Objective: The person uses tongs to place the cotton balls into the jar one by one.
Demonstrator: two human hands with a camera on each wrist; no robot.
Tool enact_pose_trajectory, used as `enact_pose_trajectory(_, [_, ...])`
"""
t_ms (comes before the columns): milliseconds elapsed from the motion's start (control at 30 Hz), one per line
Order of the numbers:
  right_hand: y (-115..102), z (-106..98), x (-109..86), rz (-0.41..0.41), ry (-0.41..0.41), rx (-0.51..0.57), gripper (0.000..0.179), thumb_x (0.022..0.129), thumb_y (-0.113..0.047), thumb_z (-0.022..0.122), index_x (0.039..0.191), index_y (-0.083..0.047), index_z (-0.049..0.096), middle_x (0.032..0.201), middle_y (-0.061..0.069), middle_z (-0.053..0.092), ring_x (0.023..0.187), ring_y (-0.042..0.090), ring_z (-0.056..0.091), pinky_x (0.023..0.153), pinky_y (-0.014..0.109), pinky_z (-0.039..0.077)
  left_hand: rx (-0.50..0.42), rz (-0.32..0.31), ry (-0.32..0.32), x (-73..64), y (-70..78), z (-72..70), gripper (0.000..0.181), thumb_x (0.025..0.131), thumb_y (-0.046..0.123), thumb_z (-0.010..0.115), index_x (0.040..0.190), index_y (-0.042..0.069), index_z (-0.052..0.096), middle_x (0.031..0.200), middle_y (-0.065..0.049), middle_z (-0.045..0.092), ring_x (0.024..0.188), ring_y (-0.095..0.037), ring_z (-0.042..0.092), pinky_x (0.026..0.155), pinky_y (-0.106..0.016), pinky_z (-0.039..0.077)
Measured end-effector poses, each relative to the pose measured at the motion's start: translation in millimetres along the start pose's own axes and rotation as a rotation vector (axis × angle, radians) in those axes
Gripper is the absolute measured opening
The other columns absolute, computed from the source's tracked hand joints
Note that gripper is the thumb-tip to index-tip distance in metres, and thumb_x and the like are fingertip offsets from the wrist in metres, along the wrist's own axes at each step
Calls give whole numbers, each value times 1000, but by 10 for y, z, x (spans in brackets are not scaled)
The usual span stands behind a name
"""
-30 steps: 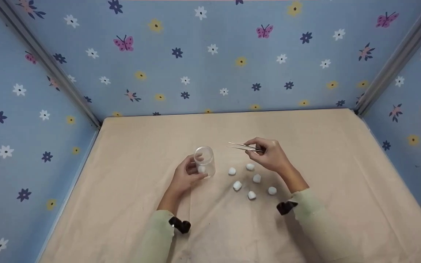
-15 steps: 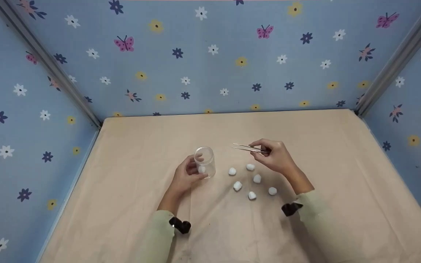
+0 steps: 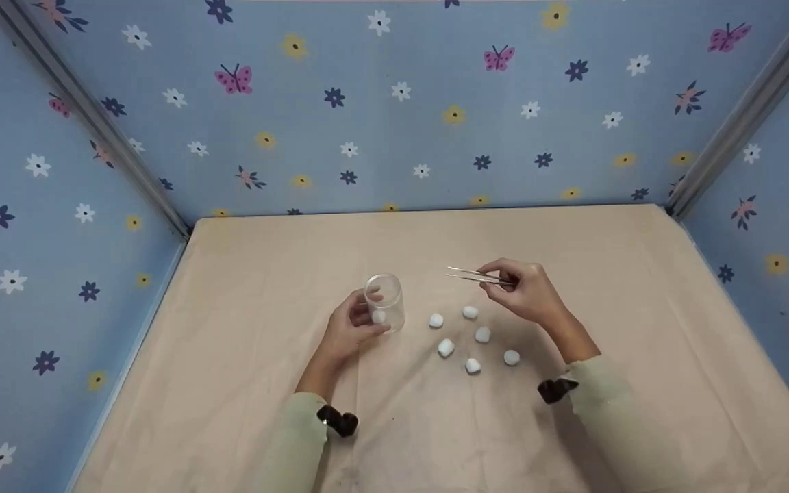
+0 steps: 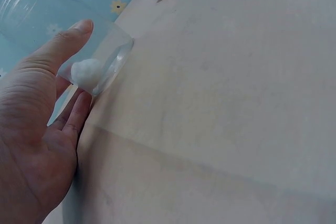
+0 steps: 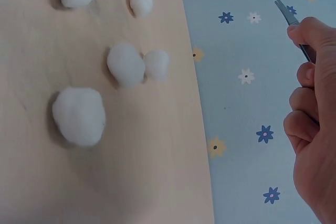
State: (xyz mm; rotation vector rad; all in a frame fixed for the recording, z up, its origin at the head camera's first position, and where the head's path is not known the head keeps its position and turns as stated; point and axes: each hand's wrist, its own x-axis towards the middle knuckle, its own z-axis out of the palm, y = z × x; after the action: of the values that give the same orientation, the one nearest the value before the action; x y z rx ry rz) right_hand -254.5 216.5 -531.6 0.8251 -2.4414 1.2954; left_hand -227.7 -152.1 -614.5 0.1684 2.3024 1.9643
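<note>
My left hand point(image 3: 350, 329) grips a clear plastic jar point(image 3: 386, 301) that stands upright on the table. One white cotton ball point(image 4: 87, 74) lies at the bottom of the jar, seen through its wall. My right hand point(image 3: 521, 291) pinches metal tweezers point(image 3: 473, 275) between thumb and fingers, above the table and right of the jar. The tweezers' tips point left, slightly apart, with nothing between them. Several loose cotton balls point(image 3: 482, 335) lie scattered between the jar and my right forearm; in the right wrist view a near cotton ball point(image 5: 80, 116) looks large.
A beige cloth point(image 3: 264, 274) covers the table, with faint creases. Blue flowered panels point(image 3: 394, 123) enclose the back and both sides, with metal posts point(image 3: 744, 103) at the corners. Black wrist cameras point(image 3: 337, 420) sit on the light green sleeves.
My right hand has shifted to the right with the tweezers, away from the jar. My left hand, the jar and the loose cotton balls have stayed in place.
</note>
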Motion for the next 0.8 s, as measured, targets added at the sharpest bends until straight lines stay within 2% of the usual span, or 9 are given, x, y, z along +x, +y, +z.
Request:
enact_pose_trajectory(167, [17, -64, -15, 6, -8, -9, 19, 95, 4, 82, 114, 0, 83, 67, -2, 56, 64, -2, 37, 61, 20, 33, 3, 6, 2, 6, -11, -3, 71, 92, -7, 87, 156, 4, 60, 151, -22, 68, 135, -40, 73, 112, -41, 63])
enact_pose_trajectory(400, [37, -156, -21, 0, -12, -35, 19, 95, 3, 84, 112, -3, 84, 66, -1, 55, 63, -2, 35, 61, 20, 33, -12, 5, -20, -7, -12, -2, 71, 93, -6, 85, 158, 2, 57, 151, -24, 66, 137, -42, 72, 115, -46, 62])
enact_pose_trajectory(800, [101, -214, -101, 18, -55, -115, 19, 95, 0, 83, 112, -6, 85, 68, 0, 59, 63, 0, 40, 61, 22, 36, 2, -8, -4, -9, 2, 0, 68, 93, -5, 86, 155, 4, 60, 148, -25, 68, 136, -42, 73, 114, -48, 62])
